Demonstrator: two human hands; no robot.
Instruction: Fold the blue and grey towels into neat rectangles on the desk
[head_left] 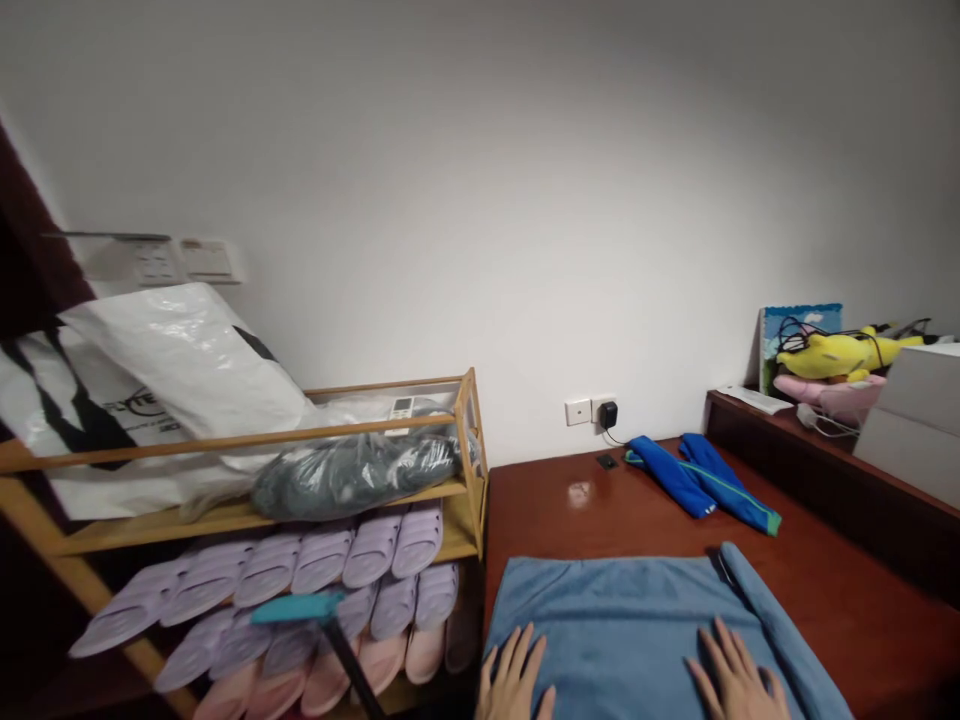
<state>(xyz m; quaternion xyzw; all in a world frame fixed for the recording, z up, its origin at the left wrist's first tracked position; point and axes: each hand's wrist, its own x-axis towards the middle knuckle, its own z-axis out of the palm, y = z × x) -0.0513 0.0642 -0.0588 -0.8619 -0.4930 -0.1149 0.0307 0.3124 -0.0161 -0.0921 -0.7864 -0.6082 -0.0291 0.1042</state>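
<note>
A blue cloth (622,630) lies spread on the reddish-brown desk, its right side folded or rolled into a thick edge. My left hand (514,680) rests on the cloth near its left side, fingers spread. On the right part of the cloth lies my right hand (735,675), fingers stretched out, close to the thick edge. Neither hand grips anything. The cloth's near edge runs out of view below.
Bright blue sleeve-like garments (697,480) lie farther back on the desk (547,500). A wooden rack (472,470) on the left holds bags and several slippers (375,545). A raised ledge on the right carries a yellow plush toy (840,352) and white boxes (919,420).
</note>
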